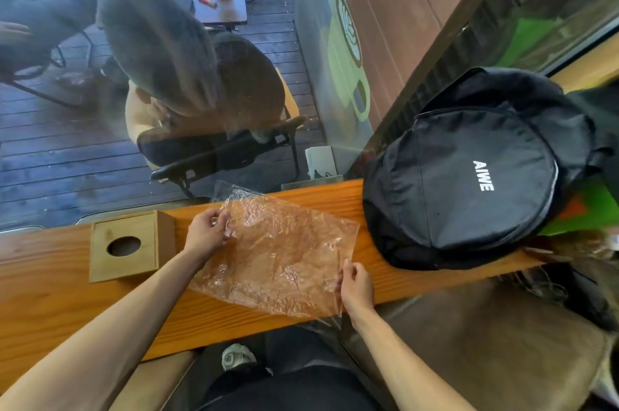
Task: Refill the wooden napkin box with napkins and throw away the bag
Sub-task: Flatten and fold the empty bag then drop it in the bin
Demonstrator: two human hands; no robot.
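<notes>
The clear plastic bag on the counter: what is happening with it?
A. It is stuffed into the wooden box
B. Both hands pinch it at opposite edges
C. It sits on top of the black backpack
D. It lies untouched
B: the left hand and right hand each pinch an edge of the plastic bag, spread flat on the wooden counter.

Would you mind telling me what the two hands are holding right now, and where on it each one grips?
Both hold the clear plastic bag: the left hand pinches its far-left edge, the right hand its near-right edge.

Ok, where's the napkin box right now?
The napkin box sits on the wooden counter, left of the plastic bag and beside the left hand.
</notes>
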